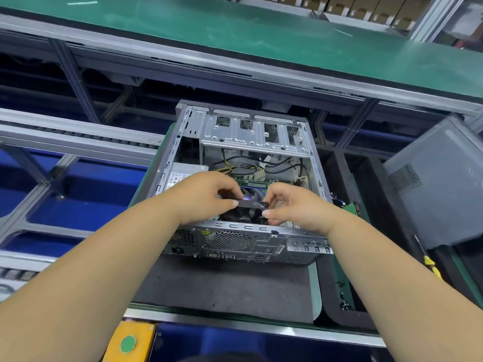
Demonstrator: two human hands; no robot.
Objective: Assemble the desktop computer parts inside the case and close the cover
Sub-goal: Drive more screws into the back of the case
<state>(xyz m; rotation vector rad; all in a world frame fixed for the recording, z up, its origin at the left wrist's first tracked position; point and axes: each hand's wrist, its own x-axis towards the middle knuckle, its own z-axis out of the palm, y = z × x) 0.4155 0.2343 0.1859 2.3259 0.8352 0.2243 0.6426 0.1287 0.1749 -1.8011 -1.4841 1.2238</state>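
Both hands in the open case [183,142] now: left hand [206,195] and right hand [295,205] each pinch the black fan [244,214], grip tight at its near edge.

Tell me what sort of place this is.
Probably a computer assembly line in a factory: a long green conveyor belt, grey aluminium-profile framing, and an open silver metal computer case on a dark work mat.

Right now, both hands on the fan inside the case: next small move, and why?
Probably lower the black fan straight down onto its mount. The left hand and right hand pinch its opposite edges, holding it just behind the rear panel of the open case, above the board.
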